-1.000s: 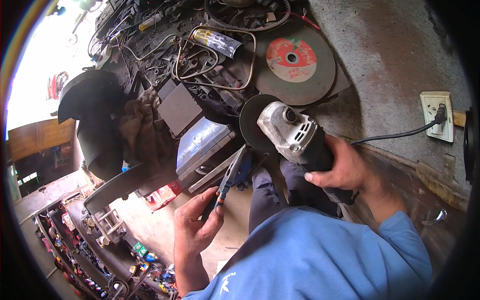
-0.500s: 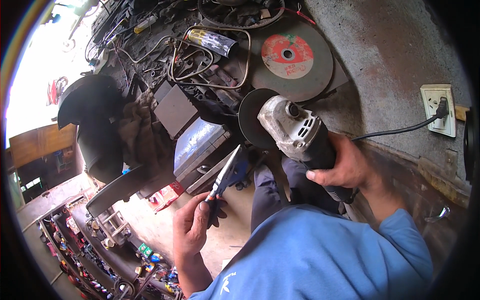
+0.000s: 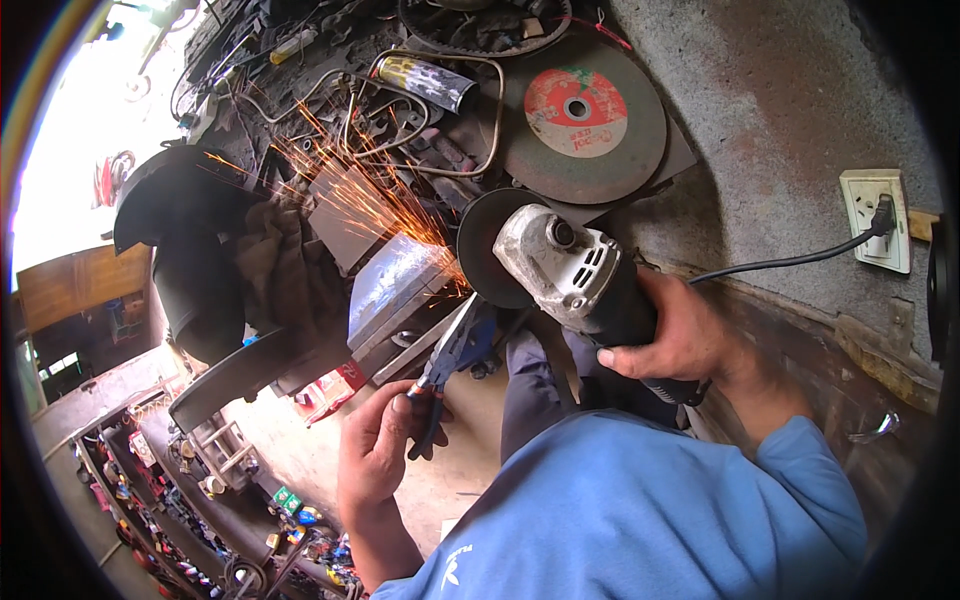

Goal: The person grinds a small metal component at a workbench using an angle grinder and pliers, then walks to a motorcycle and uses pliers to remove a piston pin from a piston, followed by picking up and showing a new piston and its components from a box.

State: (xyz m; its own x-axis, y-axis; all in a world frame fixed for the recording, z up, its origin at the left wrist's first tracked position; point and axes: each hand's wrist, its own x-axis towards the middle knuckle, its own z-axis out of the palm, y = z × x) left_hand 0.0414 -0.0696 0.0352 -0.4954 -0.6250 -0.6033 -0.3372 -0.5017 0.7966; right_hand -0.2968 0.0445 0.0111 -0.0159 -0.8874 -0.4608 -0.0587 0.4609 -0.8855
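Observation:
My right hand [image 3: 665, 340] is wrapped round a white-and-black angle grinder [image 3: 565, 270], whose dark disc [image 3: 478, 250] faces left. My left hand [image 3: 385, 435] grips a pair of pliers [image 3: 442, 355], their jaws pointing up to the disc's lower left edge. Whether the jaws hold anything small I cannot tell. Orange sparks [image 3: 400, 220] spray from that spot up and left, over a grey metal block [image 3: 385, 290] and a brown plate [image 3: 330, 215].
A cluttered bench holds a large cutting wheel [image 3: 540, 170], spray can [image 3: 425, 85], looped cord and loose tools. A black cord runs to a wall socket [image 3: 865, 225]. At left are a dark metal machine [image 3: 190, 290], brown cloth [image 3: 280, 270] and crowded shelves [image 3: 180, 480] below.
The grinder has shifted left and slightly down, so its disc meets the area at the pliers' tips. Sparks have appeared. The pliers' handles and my left hand have moved slightly left.

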